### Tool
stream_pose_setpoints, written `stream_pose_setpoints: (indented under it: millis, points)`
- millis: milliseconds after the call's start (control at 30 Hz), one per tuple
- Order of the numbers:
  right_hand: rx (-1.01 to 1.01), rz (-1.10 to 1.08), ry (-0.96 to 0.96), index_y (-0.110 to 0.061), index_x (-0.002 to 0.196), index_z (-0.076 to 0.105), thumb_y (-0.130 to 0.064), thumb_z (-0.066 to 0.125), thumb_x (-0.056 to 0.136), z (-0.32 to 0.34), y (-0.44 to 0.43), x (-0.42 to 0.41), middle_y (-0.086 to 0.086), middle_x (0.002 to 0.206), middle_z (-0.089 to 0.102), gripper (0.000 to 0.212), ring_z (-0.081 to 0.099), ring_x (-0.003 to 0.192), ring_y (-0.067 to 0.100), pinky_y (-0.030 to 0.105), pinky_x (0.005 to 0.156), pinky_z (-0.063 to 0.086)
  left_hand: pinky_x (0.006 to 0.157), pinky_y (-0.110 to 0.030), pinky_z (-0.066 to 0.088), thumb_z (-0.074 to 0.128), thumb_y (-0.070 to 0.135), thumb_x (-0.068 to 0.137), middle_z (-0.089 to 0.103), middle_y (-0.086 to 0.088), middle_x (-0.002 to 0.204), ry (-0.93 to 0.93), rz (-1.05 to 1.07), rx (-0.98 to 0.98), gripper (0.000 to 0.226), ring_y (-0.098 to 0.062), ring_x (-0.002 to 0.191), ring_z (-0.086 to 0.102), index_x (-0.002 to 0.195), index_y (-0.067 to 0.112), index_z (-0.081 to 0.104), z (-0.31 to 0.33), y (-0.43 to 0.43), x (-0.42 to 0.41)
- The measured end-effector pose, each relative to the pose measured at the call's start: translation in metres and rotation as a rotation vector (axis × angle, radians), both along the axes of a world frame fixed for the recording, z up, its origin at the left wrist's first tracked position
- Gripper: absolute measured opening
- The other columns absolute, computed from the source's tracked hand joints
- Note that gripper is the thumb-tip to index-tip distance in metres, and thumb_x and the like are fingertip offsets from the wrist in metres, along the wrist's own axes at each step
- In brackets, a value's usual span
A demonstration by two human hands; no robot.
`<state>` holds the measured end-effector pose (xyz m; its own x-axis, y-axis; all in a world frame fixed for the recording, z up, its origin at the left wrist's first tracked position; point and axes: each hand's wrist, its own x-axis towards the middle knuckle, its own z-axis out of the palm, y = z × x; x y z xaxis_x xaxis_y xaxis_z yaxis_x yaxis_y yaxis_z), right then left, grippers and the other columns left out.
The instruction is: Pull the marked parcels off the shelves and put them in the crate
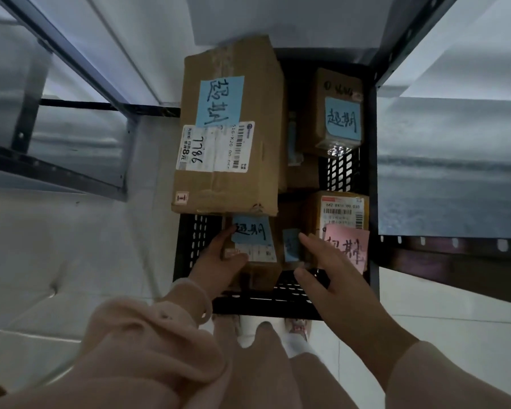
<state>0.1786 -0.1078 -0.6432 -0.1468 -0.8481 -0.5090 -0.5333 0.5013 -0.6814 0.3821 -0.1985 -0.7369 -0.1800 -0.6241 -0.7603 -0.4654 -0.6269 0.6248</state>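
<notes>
Marked parcels in the black crate (pixel 266 305) – both hands down at its near edge.
The left hand (pixel 219 261) grips a small parcel (pixel 254 246) with a blue note in the near-left corner; the right hand (pixel 334 270) hovers wide, fingers spread, just beside the pink-noted parcel (pixel 344 211) at the near-right. A large parcel (pixel 227 128) fills the far-left – another blue-noted parcel (pixel 334 113) sits in the far-right corner.

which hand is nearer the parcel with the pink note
Right. The right hand overlaps the left edge of the pink-note parcel; the left hand is farther left, gripping the small blue-note box.
</notes>
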Motion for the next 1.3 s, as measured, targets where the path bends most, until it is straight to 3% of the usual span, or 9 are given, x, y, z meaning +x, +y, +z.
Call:
stream_pose_setpoints:
  millis: [133, 333, 433, 500, 600, 733, 1000, 1167, 1300]
  points:
    - [-0.049, 0.059, 0.067, -0.052, 0.143, 0.024, -0.045, 0.05, 0.092, -0.009, -0.002, -0.003, -0.03, 0.149, 0.021, 0.057, 0.014, 0.138, -0.009, 0.023, 0.112, 0.019, 0.075, -0.01, 0.048, 0.064, 0.013, 0.088, 0.058, 0.006, 0.121, -0.035, -0.062, -0.031, 0.063, -0.003, 0.101, 0.058, 0.139, 0.04, 0.04, -0.022, -0.004, -0.002]
    - [-0.19, 0.078, 0.114, -0.052, 0.146, 0.018, -0.055, 0.041, 0.091, -0.019, -0.008, -0.011, -0.027, 0.155, 0.015, 0.06, 0.008, 0.141, -0.009, 0.014, 0.105, 0.014, 0.073, -0.008, 0.044, 0.058, 0.006, 0.091, 0.057, 0.012, 0.12, -0.039, -0.164, 0.021, 0.069, 0.009, 0.092, 0.052, 0.146, 0.037, 0.03, -0.053, -0.018, -0.006]
    - [-0.225, 0.069, 0.131, -0.048, 0.147, 0.02, -0.054, 0.043, 0.092, -0.026, -0.009, -0.014, -0.024, 0.156, 0.016, 0.06, 0.009, 0.142, -0.007, 0.012, 0.104, 0.012, 0.093, -0.026, 0.052, 0.057, 0.001, 0.09, 0.042, 0.002, 0.14, -0.092, -0.286, 0.056, 0.077, -0.011, 0.116, 0.054, 0.15, 0.033, 0.021, -0.061, -0.019, -0.01]
    - [-0.236, 0.065, 0.138, -0.046, 0.148, 0.022, -0.056, 0.042, 0.092, -0.03, -0.008, -0.014, -0.022, 0.157, 0.016, 0.061, 0.01, 0.143, -0.004, 0.017, 0.107, 0.013, 0.107, -0.04, 0.043, 0.059, 0.003, 0.09, 0.031, -0.004, 0.151, -0.166, -0.406, 0.049, 0.081, -0.025, 0.133, 0.042, 0.153, 0.027, 0.015, -0.066, -0.019, -0.009]
    - [-0.243, 0.103, 0.216, -0.043, 0.149, 0.022, -0.052, 0.045, 0.092, -0.034, -0.005, -0.014, -0.018, 0.158, 0.016, 0.061, 0.01, 0.145, 0.003, 0.031, 0.11, 0.018, 0.113, -0.036, 0.033, 0.064, 0.016, 0.089, 0.023, -0.006, 0.156, -0.301, -0.65, -0.028, 0.085, -0.027, 0.139, 0.033, 0.154, 0.028, 0.011, -0.073, -0.023, -0.004]
    - [-0.174, 0.167, 0.323, -0.042, 0.15, 0.015, -0.058, 0.042, 0.086, -0.038, -0.004, -0.02, -0.012, 0.16, 0.01, 0.071, 0.005, 0.147, 0.01, 0.041, 0.111, 0.017, 0.115, -0.039, 0.029, 0.067, 0.033, 0.087, 0.021, -0.005, 0.158, -0.379, -0.719, -0.19, 0.085, -0.027, 0.142, 0.027, 0.154, 0.027, 0.014, -0.068, -0.022, -0.011]
    - [-0.162, 0.271, 0.427, -0.029, 0.152, 0.021, -0.055, 0.053, 0.087, -0.01, 0.008, -0.027, 0.004, 0.161, 0.015, 0.078, 0.008, 0.148, 0.022, 0.047, 0.12, 0.011, 0.104, -0.046, 0.042, 0.064, 0.045, 0.086, 0.039, -0.01, 0.151, -0.443, -0.7, -0.645, 0.071, -0.031, 0.133, 0.041, 0.148, 0.024, 0.035, 0.016, 0.018, -0.023]
    - [-0.221, 0.343, 0.494, -0.03, 0.152, 0.017, -0.055, 0.055, 0.087, 0.043, 0.032, -0.028, 0.001, 0.161, 0.015, 0.08, 0.004, 0.148, 0.018, 0.037, 0.119, 0.0, 0.106, -0.048, 0.04, 0.057, 0.047, 0.083, 0.05, -0.011, 0.143, -0.519, -0.62, -0.917, 0.065, -0.031, 0.132, 0.045, 0.141, 0.019, 0.049, 0.101, 0.045, -0.027]
    - [-0.339, 0.304, 0.526, -0.023, 0.149, 0.031, -0.048, 0.064, 0.083, 0.104, 0.061, -0.019, 0.007, 0.155, 0.031, 0.078, 0.021, 0.146, 0.024, 0.045, 0.118, 0.016, 0.106, -0.055, 0.036, 0.063, 0.044, 0.085, 0.045, -0.008, 0.147, -0.51, -0.613, -1.068, 0.063, -0.03, 0.137, 0.038, 0.142, 0.023, 0.046, 0.168, 0.063, -0.025]
